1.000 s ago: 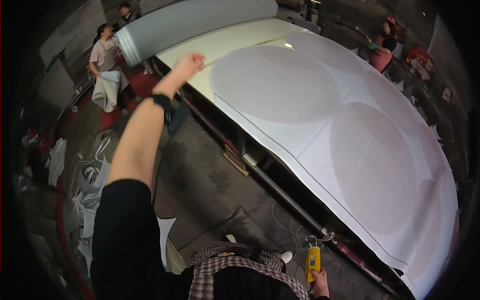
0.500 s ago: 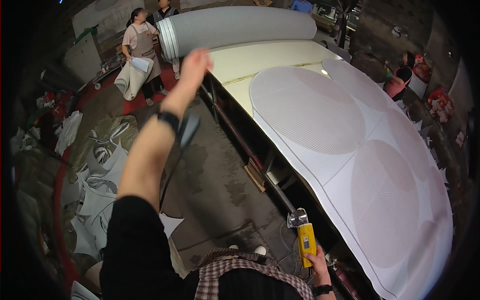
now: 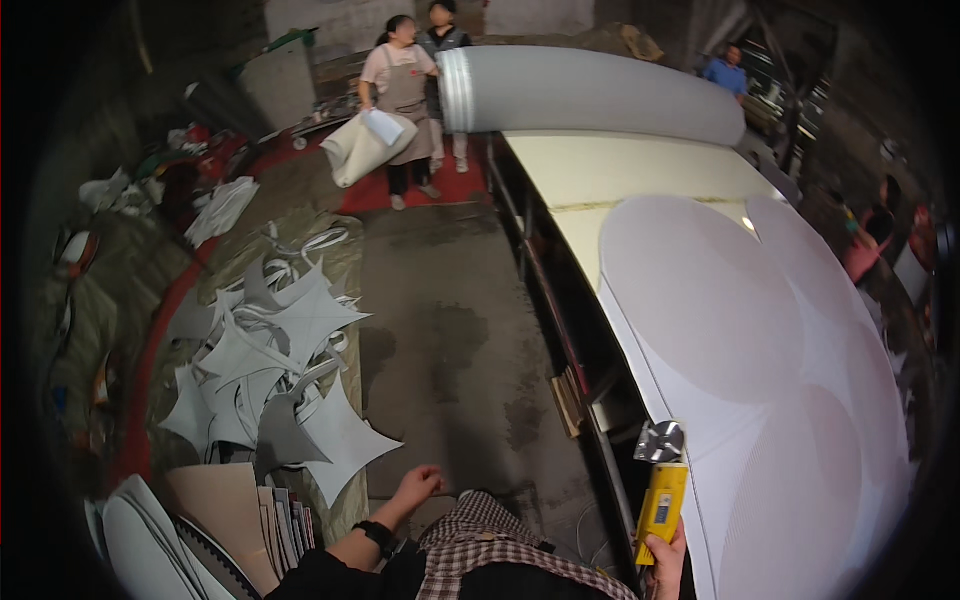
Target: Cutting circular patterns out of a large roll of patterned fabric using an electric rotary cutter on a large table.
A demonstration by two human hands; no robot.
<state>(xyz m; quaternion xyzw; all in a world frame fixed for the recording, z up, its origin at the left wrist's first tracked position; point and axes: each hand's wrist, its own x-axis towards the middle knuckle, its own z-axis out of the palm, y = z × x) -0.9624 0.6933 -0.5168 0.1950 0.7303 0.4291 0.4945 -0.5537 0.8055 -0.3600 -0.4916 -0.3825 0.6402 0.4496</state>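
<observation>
My right hand [image 3: 664, 560] grips a yellow-bodied electric rotary cutter [image 3: 662, 508], its round metal blade [image 3: 661, 441] pointing away from me. The cutter is held over the near left edge of a large white sheet [image 3: 690, 400] marked with big round panels of fine curved lines. My left hand [image 3: 420, 484], low in front of my body, holds nothing and has loosely bent fingers a little apart. To its left lies a heap of white and grey star-shaped offcuts [image 3: 335, 435] on a plastic cover.
A thick grey fabric roll [image 3: 600, 95] lies across the far end of the long table [image 3: 570, 170]. Two people [image 3: 405, 95] stand at its left end, one holding a rolled sheet [image 3: 365, 148]. Stacked boards [image 3: 225, 510] stand at lower left. Others are at the right.
My left arm has come down from its reach toward the table to my waist. A blurred grey thing beneath that forearm is gone from there. The view has swung left; the cutter stays in my right hand.
</observation>
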